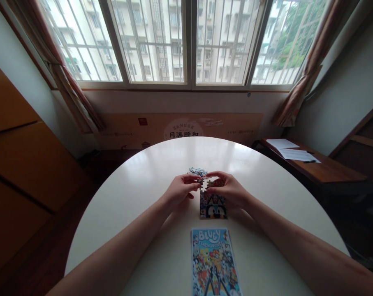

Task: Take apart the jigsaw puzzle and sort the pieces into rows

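Note:
My left hand [184, 186] pinches a small dark jigsaw puzzle piece [201, 183] between thumb and fingertips. Opposite it, my right hand [228, 188] grips what looks like a joined puzzle section [210, 184], partly covered by the fingers. The held parts meet or nearly meet; I cannot tell if they interlock. Just below them, a partly assembled puzzle [214, 209] with a blue dog face lies flat on the table. Behind the hands sits a heap of loose puzzle pieces [195, 171].
A colourful picture sheet [213, 257] marked "Bluey" lies near me on the round white table [124, 205]. At the right, a wooden side table [334, 170] carries papers [297, 154] and a dark pen. A barred window is ahead, with curtains at both sides.

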Motion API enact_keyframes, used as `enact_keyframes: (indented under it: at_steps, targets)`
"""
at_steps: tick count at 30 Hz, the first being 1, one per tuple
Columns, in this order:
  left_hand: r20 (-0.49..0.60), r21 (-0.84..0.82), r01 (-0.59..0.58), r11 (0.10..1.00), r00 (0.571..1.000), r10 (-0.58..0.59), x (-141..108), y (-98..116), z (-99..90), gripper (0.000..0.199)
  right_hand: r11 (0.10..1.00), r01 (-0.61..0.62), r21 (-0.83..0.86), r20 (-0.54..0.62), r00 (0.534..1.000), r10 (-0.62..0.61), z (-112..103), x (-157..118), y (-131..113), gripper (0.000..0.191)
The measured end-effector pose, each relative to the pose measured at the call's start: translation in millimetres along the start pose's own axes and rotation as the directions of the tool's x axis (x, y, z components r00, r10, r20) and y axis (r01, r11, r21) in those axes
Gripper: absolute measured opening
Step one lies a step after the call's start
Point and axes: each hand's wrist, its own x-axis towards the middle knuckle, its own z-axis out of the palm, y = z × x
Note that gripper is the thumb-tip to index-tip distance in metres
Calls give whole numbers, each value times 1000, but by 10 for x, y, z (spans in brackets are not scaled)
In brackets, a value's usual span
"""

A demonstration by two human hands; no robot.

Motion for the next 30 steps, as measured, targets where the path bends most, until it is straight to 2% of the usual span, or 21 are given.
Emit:
enact_keyframes:
  at_steps: [3, 6, 8, 10, 12, 13, 15, 17, 22, 28, 30]
  targets:
    - [-58, -33, 6, 999, 998, -8, 5, -20, 9, 26, 993, 15, -119, -49, 999, -21, -63, 19, 71, 49]
    - [-82, -39, -1, 999, 997, -2, 11, -45, 23, 27, 941, 55, -333, -37, 997, -72, -121, 26, 127, 42]
    - [-90, -18, -4, 1000, 996, 2, 7, -46, 34, 27, 839, 122, -530, -19, 988, -156, -146, 22, 121, 38]
    - [-93, 7, -6, 1000, 996, 6, -7, -32, 49, 26, 693, 196, -694, -11, 959, -282, -151, 13, 76, 32]
    - [-79, 46, -21, 999, 997, 24, -24, -15, 69, 24, 589, 254, -767, -10, 914, -407, -129, -1, 9, 23]
    - [-66, 74, -35, 997, 997, 40, -32, -9, 81, 23, 569, 278, -774, -11, 892, -451, -107, -9, -23, 19]
    - [-36, 133, -76, 988, 996, 82, -43, -9, 108, 23, 564, 320, -761, -7, 866, -500, -46, -25, -71, 15]
    - [-14, 173, -117, 978, 992, 121, -46, -25, 134, 25, 566, 343, -749, 6, 859, -512, 25, -38, -91, 12]
    - [19, 243, -172, 955, 985, 172, -24, -73, 131, 27, 619, 335, -710, -11, 874, -486, 110, -40, -87, 5]
    - [-139, 314, -192, 930, 960, 245, 28, -28, -71, 22, 748, 213, -629, -170, 901, -399, 7, -3, -116, 12]
    - [-133, 363, -214, 907, 952, 278, 18, 2, -110, 24, 804, 166, -571, -205, 920, -335, -4, 4, -124, 17]
